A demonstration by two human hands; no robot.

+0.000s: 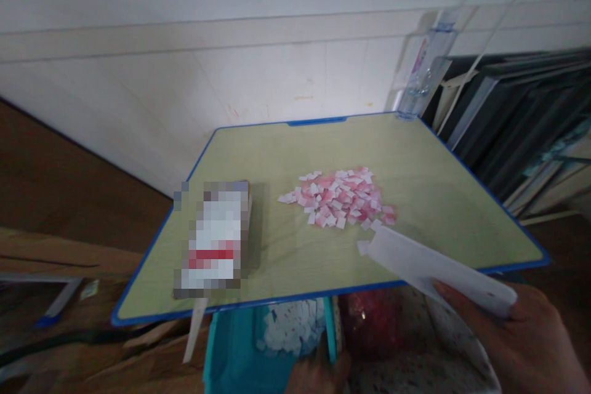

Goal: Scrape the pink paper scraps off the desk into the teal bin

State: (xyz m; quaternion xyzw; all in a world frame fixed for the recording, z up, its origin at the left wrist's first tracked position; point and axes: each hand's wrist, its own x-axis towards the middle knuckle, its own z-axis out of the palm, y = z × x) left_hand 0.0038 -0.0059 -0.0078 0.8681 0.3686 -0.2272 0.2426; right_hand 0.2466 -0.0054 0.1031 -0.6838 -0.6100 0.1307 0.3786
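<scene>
My right hand [530,332] is closed around the end of a long white strip [429,265], which looks like folded paper or card. The strip's far tip touches small paper pieces at the near edge of a pink and white pile [339,197]. The pile lies on a pale green folding table [258,154] with a blue rim. Below the table's front edge, my left hand [318,375] grips the right-hand wall of a teal plastic basin [330,326]. Inside the basin is a heap of small white paper pieces [293,326].
A blurred-out, phone-like object [217,234] lies at the table's left, with a white strip [194,329] hanging below it. At the back right corner stands a clear plastic bottle [425,74]. Dark flat panels [512,98] lean at the right. A white wall [277,80] is behind.
</scene>
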